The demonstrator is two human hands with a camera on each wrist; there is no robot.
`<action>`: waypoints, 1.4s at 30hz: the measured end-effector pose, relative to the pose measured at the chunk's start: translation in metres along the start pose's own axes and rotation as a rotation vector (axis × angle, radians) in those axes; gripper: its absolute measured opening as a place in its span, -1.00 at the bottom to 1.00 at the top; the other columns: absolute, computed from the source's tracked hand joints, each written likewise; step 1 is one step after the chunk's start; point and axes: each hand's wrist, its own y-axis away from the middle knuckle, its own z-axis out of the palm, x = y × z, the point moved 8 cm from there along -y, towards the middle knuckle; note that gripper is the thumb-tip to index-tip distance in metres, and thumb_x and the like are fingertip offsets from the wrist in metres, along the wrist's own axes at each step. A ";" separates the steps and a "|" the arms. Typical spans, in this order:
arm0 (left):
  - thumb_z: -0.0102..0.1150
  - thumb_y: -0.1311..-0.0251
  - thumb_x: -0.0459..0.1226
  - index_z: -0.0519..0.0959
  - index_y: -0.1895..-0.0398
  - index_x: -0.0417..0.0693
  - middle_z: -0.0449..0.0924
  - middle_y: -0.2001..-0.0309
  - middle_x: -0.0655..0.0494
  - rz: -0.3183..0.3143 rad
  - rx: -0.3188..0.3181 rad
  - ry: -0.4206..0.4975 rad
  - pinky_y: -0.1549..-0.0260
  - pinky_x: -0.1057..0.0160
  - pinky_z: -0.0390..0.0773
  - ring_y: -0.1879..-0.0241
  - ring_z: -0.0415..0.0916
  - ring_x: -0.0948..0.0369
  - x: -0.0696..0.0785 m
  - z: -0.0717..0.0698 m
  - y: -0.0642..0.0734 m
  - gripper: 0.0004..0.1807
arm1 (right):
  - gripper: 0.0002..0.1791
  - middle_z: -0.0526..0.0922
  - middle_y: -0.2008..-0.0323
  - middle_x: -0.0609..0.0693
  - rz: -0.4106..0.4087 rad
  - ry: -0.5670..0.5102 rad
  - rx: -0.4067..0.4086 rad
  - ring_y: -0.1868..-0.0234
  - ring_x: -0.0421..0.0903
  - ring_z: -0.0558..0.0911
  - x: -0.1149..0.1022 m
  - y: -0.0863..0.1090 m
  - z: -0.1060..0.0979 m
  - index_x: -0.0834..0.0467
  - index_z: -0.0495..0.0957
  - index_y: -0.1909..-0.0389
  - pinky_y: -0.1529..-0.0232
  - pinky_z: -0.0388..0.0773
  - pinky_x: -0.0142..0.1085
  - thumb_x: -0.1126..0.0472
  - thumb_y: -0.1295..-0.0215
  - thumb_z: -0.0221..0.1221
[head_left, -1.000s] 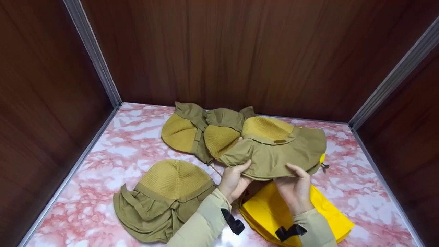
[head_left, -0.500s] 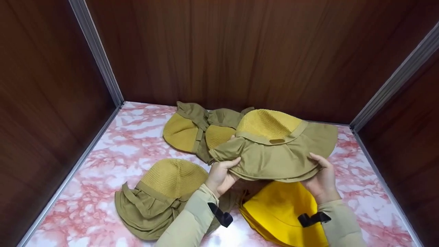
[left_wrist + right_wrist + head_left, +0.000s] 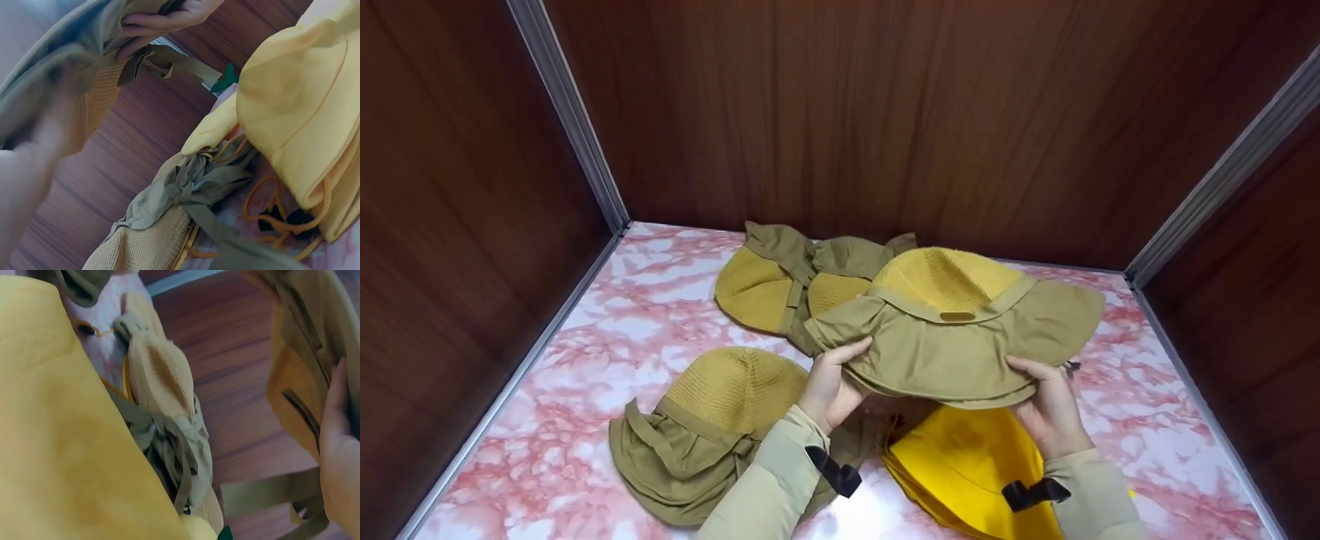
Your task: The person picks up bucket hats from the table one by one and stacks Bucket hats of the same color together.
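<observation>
A sun hat (image 3: 949,360) with a yellow woven crown and a wide khaki cloth brim is held up off the table. My left hand (image 3: 829,390) grips the brim's near left part, thumb on top. At the near right, my right hand (image 3: 1050,412) pinches the same brim, its thumb also uppermost. In the right wrist view, the hat's ribbon (image 3: 270,492) hangs below the crown. Beneath the right forearm lies a bright yellow cloth hat (image 3: 967,465). Both hands' lower fingers are hidden under the brim in the head view.
Another khaki sun hat (image 3: 742,397) lies at the front left, partly under the left sleeve. Two more, a left one (image 3: 754,292) and a middle one (image 3: 840,291), lie against the back wall (image 3: 840,112). Orange cord (image 3: 275,208) shows by the yellow hat.
Both hands have moved apart along the brim, the left one leftward and the right one rightward. The held hat came up and spread wider, then sank slightly.
</observation>
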 end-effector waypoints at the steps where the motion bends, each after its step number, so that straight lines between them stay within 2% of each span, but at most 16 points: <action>1: -0.15 -0.43 -0.40 0.54 0.03 -0.10 0.66 0.10 0.16 -0.001 0.008 -0.002 -0.09 0.23 0.54 0.06 0.59 0.24 -0.001 0.000 0.000 -0.75 | -0.73 0.67 0.20 0.05 -0.011 -0.008 -0.002 0.18 -0.07 0.70 0.002 0.001 0.002 0.25 0.50 0.18 0.09 0.68 -0.26 0.55 -0.43 -0.15; 3: -0.18 -0.45 -0.36 0.51 0.06 -0.09 0.64 0.10 0.17 -0.005 0.021 -0.001 -0.08 0.25 0.53 0.07 0.58 0.25 -0.003 0.000 0.001 -0.78 | -0.73 0.67 0.20 0.04 -0.033 -0.006 -0.001 0.18 -0.08 0.69 0.006 0.001 0.005 0.24 0.49 0.18 0.09 0.68 -0.27 0.55 -0.43 -0.15; 8: -0.20 -0.45 -0.34 0.39 -0.02 -0.12 0.60 0.10 0.14 -0.003 0.069 0.048 -0.05 0.25 0.54 0.07 0.57 0.24 -0.007 -0.002 0.004 -0.81 | -0.72 0.69 0.20 0.05 -0.050 -0.035 0.011 0.16 -0.07 0.69 0.019 0.002 0.011 0.26 0.50 0.17 0.07 0.68 -0.27 0.56 -0.42 -0.15; 12: -0.14 -0.41 -0.34 0.44 0.05 -0.14 0.64 0.16 0.12 0.024 0.105 0.056 -0.01 0.20 0.56 0.12 0.59 0.22 -0.008 -0.003 0.007 -0.83 | -0.73 0.67 0.13 0.03 -0.070 -0.043 0.048 0.10 -0.09 0.68 0.029 0.004 0.014 0.25 0.49 0.10 0.01 0.67 -0.27 0.56 -0.43 -0.13; 16: -0.07 -0.38 -0.37 0.52 0.14 -0.14 0.66 0.19 0.09 0.045 0.092 0.007 -0.04 0.13 0.56 0.14 0.60 0.19 -0.012 0.001 0.009 -0.85 | -0.71 0.61 0.07 0.01 -0.128 -0.073 0.099 0.04 -0.11 0.65 0.036 0.008 0.016 0.22 0.42 0.02 -0.03 0.65 -0.29 0.58 -0.40 -0.10; 20: 0.00 -0.35 -0.44 0.51 0.10 -0.12 0.65 0.15 0.08 0.088 0.094 0.016 -0.06 0.10 0.58 0.13 0.62 0.18 -0.015 0.003 0.010 -0.85 | -0.68 0.59 0.06 0.03 -0.165 -0.140 0.120 0.02 -0.11 0.63 0.047 0.012 0.020 0.25 0.43 0.02 -0.05 0.64 -0.29 0.62 -0.36 -0.09; 26: -0.02 -0.29 -0.57 0.43 -0.04 -0.14 0.64 0.10 0.11 0.162 0.150 0.056 0.02 0.17 0.64 0.11 0.64 0.21 -0.012 -0.002 0.011 -0.69 | -0.65 0.61 0.03 0.01 -0.183 -0.139 0.121 -0.01 -0.12 0.62 0.060 0.016 0.027 0.21 0.47 -0.01 -0.09 0.61 -0.31 0.61 -0.37 -0.08; 29: -0.04 -0.29 -0.59 0.41 -0.05 -0.18 0.64 0.08 0.10 0.177 0.149 0.052 0.02 0.18 0.65 0.08 0.63 0.20 -0.009 -0.004 0.012 -0.68 | -0.68 0.61 0.04 -0.02 -0.159 -0.120 0.099 -0.01 -0.14 0.61 0.063 0.016 0.030 0.19 0.47 0.00 -0.11 0.59 -0.33 0.57 -0.39 -0.06; 32: -0.04 -0.29 -0.59 0.44 -0.02 -0.19 0.65 0.08 0.09 0.175 0.145 0.057 0.01 0.17 0.65 0.07 0.64 0.19 -0.008 -0.006 0.013 -0.71 | -0.75 0.64 0.08 -0.04 -0.094 -0.114 0.067 0.03 -0.15 0.62 0.065 0.014 0.031 0.20 0.54 0.07 -0.09 0.57 -0.35 0.49 -0.44 -0.06; 36: -0.06 -0.30 -0.60 0.48 0.03 -0.18 0.67 0.09 0.08 0.167 0.150 0.080 0.00 0.18 0.65 0.06 0.64 0.19 -0.007 -0.010 0.016 -0.71 | -0.72 0.69 0.15 -0.02 -0.026 -0.132 0.038 0.10 -0.15 0.65 0.063 0.009 0.029 0.24 0.62 0.18 -0.03 0.58 -0.37 0.36 -0.52 -0.09; 42: -0.07 -0.30 -0.60 0.50 0.05 -0.15 0.67 0.07 0.09 0.155 0.145 0.102 -0.02 0.17 0.65 0.04 0.63 0.19 -0.004 -0.014 0.023 -0.71 | -0.73 0.63 0.06 -0.04 0.074 -0.114 -0.025 0.02 -0.13 0.62 0.065 0.002 0.025 0.17 0.54 0.07 -0.14 0.54 -0.31 0.16 -0.58 -0.12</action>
